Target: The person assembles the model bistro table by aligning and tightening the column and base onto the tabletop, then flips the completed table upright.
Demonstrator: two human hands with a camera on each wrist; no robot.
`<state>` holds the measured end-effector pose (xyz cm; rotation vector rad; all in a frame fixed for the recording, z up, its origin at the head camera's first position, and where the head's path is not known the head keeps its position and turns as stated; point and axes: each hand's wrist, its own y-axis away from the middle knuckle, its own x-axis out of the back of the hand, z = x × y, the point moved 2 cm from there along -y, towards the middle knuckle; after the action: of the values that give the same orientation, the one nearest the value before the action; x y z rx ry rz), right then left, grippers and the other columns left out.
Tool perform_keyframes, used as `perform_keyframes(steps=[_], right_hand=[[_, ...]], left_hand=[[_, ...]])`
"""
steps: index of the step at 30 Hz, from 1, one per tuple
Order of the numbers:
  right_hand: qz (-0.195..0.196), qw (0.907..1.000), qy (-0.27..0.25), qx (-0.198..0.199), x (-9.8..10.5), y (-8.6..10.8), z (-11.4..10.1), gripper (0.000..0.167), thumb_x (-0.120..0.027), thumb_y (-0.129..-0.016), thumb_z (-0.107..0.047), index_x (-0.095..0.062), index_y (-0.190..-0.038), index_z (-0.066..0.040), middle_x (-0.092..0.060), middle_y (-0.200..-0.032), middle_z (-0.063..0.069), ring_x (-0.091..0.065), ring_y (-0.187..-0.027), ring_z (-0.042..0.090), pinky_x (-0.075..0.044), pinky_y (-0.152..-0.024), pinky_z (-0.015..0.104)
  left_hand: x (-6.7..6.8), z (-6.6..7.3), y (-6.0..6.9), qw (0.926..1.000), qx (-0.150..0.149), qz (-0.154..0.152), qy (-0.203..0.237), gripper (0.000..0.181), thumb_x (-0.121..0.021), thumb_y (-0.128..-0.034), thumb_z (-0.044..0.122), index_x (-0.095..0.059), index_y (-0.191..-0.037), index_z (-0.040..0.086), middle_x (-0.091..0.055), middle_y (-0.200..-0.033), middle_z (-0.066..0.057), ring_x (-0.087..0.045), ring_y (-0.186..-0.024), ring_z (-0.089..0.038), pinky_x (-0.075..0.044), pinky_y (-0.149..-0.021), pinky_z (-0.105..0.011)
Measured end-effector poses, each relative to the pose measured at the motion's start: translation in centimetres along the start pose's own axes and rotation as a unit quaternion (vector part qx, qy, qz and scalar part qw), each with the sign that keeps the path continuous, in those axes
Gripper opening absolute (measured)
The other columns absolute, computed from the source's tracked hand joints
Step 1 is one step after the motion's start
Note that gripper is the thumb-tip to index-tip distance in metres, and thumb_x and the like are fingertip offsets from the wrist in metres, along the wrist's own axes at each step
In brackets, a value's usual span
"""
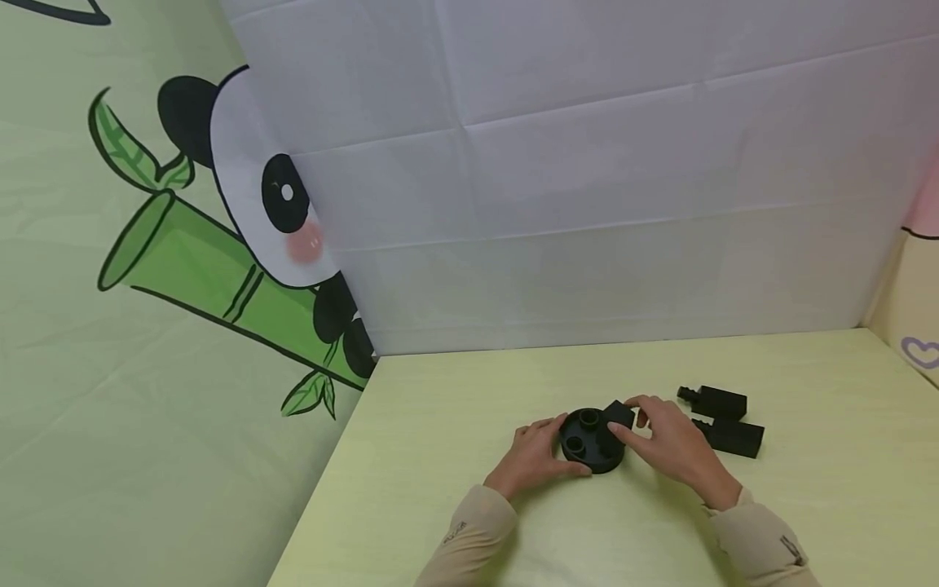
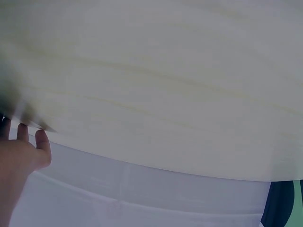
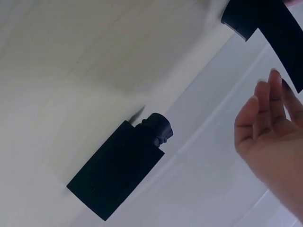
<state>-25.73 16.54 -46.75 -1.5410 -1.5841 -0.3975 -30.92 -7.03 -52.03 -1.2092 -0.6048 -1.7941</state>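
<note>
A round black base (image 1: 596, 461) with several round sockets lies on the table in the head view. My left hand (image 1: 534, 458) grips its left side, fingers at the back edge and thumb at the front. At the base's right side my right hand (image 1: 676, 444) pinches a black block (image 1: 619, 414) that stands over the base. In the right wrist view that block (image 3: 283, 42) reaches past the fingers of my right hand (image 3: 272, 135). The left wrist view shows my left hand (image 2: 23, 153) only at the edge, what it holds being unclear.
Two black blocks with narrow knobbed ends, an upper one (image 1: 722, 403) and a lower one (image 1: 738, 439), lie on the pale table (image 1: 411, 489) just right of my right hand. A white cloth (image 1: 587, 187) hangs behind the table, a green panda-print cloth (image 1: 88, 424) at the left.
</note>
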Motion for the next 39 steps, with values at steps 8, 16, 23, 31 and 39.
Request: perform_keyframes(steps=[8,16,23,31,39], right_hand=[[-0.014,0.9994,-0.011,0.030,0.28,-0.07,0.03,0.051,-0.075,-0.097,-0.034,-0.062,-0.131,0.001,-0.058,-0.097,0.006,-0.053,-0.085,0.022,-0.047,-0.067,0.037],[-0.004,0.9993,0.005,0.037,0.24,0.11,0.37,0.055,-0.075,-0.097,-0.039,-0.062,-0.132,0.001,-0.055,-0.093,0.003,-0.050,-0.081,0.019,-0.044,-0.065,0.035],[0.017,0.9989,0.027,0.036,0.14,0.29,0.28,0.046,-0.077,-0.094,-0.040,-0.065,-0.120,-0.003,-0.054,-0.087,0.001,-0.047,-0.074,0.014,-0.042,-0.061,0.033],[0.032,0.9972,0.051,0.043,0.38,0.29,0.18,0.040,-0.077,-0.093,-0.041,-0.067,-0.110,-0.006,-0.051,-0.083,-0.002,-0.044,-0.071,0.013,-0.040,-0.059,0.032],[0.043,0.9960,0.067,0.040,0.48,0.37,-0.18,0.038,-0.078,-0.091,-0.041,-0.067,-0.105,-0.007,-0.051,-0.079,-0.002,-0.043,-0.069,0.014,-0.039,-0.059,0.033]], left_hand=[[0.17,0.03,0.18,1.0000,0.001,-0.001,0.006,0.097,-0.081,-0.0822,0.062,-0.045,-0.158,0.013,-0.059,-0.146,-0.003,-0.046,-0.140,-0.023,-0.032,-0.114,-0.042],[0.13,0.03,0.14,1.0000,0.002,0.001,-0.003,0.097,-0.081,-0.0822,0.062,-0.045,-0.157,0.013,-0.059,-0.147,-0.004,-0.047,-0.140,-0.023,-0.033,-0.113,-0.042],[0.09,0.02,0.21,1.0000,0.001,-0.001,0.000,0.097,-0.081,-0.0829,0.062,-0.045,-0.158,0.012,-0.058,-0.147,-0.004,-0.046,-0.140,-0.023,-0.032,-0.113,-0.041],[0.21,0.15,0.04,1.0000,-0.003,0.002,0.001,0.095,-0.081,-0.0830,0.061,-0.045,-0.158,0.014,-0.058,-0.147,-0.003,-0.047,-0.140,-0.023,-0.033,-0.112,-0.041],[0.12,0.22,-0.01,1.0000,-0.004,0.003,-0.005,0.095,-0.081,-0.0830,0.061,-0.045,-0.157,0.014,-0.059,-0.146,-0.003,-0.047,-0.139,-0.023,-0.034,-0.111,-0.041]])
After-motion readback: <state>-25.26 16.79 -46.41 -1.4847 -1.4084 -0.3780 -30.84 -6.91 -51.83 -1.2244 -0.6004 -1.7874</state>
